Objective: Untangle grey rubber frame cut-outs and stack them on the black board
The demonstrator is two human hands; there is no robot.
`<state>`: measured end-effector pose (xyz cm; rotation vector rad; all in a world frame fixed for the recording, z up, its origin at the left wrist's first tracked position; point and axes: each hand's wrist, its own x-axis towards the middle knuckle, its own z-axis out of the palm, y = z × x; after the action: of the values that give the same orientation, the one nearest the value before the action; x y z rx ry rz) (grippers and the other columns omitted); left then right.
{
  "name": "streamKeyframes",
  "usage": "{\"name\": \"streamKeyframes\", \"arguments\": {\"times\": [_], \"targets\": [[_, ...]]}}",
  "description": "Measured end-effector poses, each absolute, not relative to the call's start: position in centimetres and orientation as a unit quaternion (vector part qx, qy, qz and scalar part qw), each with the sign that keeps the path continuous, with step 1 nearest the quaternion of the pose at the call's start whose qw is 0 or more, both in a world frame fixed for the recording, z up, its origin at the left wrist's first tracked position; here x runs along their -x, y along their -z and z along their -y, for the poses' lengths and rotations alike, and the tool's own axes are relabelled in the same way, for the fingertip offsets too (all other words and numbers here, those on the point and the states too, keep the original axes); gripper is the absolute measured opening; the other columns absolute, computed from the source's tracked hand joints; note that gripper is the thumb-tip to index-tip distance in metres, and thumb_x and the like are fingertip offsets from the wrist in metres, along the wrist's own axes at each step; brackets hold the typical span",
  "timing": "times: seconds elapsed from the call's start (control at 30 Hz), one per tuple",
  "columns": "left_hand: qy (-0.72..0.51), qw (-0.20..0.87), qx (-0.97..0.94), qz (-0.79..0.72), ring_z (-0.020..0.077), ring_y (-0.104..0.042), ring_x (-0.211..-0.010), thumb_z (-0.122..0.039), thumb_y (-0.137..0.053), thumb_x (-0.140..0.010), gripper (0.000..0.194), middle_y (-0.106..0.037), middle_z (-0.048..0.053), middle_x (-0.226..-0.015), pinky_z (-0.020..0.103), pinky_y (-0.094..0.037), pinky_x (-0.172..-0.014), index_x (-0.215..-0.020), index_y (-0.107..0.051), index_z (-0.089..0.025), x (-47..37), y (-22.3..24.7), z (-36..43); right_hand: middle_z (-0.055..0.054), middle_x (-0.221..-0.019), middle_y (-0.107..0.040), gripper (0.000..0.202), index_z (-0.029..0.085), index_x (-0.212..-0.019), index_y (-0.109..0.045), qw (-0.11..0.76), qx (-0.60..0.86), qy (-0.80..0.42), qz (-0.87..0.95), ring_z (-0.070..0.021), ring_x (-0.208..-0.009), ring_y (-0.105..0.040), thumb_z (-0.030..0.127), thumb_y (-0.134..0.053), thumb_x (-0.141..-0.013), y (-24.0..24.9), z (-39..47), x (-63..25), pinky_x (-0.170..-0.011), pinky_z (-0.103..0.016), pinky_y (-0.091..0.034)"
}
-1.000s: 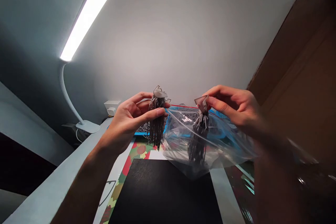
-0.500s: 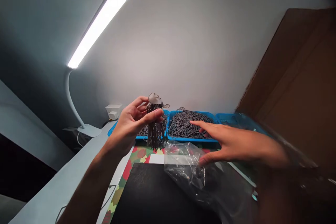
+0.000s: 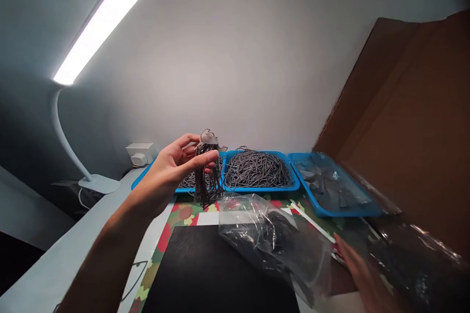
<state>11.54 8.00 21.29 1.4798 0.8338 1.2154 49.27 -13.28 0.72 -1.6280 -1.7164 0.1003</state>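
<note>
1. The left hand (image 3: pixel 165 171) grips a bundle of strands (image 3: pixel 203 188) between thumb and fingers, near its upper end; the grasp is firm enough that the bundle hangs clear of what lies below.
2. The bundle looks like a small tassel: many thin, dark grey, cord-like strands hang down close together, their lower ends loose and uneven. A pale, smooth, flat piece (image 3: pixel 210 140) caps it, with a thin bent wire (image 3: pixel 206 132) arching over the top and a small tip jutting out to the right.
3. It is held upright above the far edge of the black mat (image 3: pixel 201 269), in front of the left blue tray (image 3: pixel 139 179), which also holds grey strands.
4. The right hand (image 3: pixel 362 269) is blurred, beyond the mat's right edge, near the end of a white strip (image 3: pixel 314 220); whether it grasps anything cannot be told.
5. A crumpled clear plastic bag (image 3: pixel 242 232) lies over the mat's far right corner, with a dark clump (image 3: pixel 275 234) showing through it.
6. Along the far edge of the bench (image 3: pixel 88 249), the middle blue tray (image 3: pixel 293 185) is heaped with tangled grey strands (image 3: pixel 257 168); the right blue tray (image 3: pixel 323 212) holds flat grey pieces (image 3: pixel 326 186).
</note>
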Motion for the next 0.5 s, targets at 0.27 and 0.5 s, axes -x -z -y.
{"name": "streamKeyframes", "arguments": {"times": [0.27,0.5], "targets": [[-0.5,0.495,-0.611,-0.361,0.0173,-0.072,-0.079,-0.043,-0.103,-0.075,0.044,-0.075,0.003,-0.093,0.021,-0.064,-0.073,-0.106,-0.079,-0.024,-12.0,-21.7,-7.4,-0.01,-0.137,-0.07,0.04,0.037,-0.131,-0.049,0.515,0.54,-0.041,0.664,-0.0375,-0.137,-0.071,0.032,-0.075,-0.101,-0.3,9.9,-47.6,-0.104,-0.057,-0.067],[-0.503,0.481,-0.613,-0.375,0.0196,-0.076,-0.084,-0.05,-0.103,-0.073,0.044,-0.078,0.005,-0.093,0.02,-0.065,-0.072,-0.1,-0.081,-0.024,-11.5,-22.5,-6.9,-0.002,-0.092,-0.078,0.005,0.035,-0.107,-0.071,0.427,0.468,-0.056,0.771,-0.028,-0.084,-0.079,0.035,-0.066,-0.108,-10.5,6.5,-47.6,-0.075,-0.044,-0.066]]}}
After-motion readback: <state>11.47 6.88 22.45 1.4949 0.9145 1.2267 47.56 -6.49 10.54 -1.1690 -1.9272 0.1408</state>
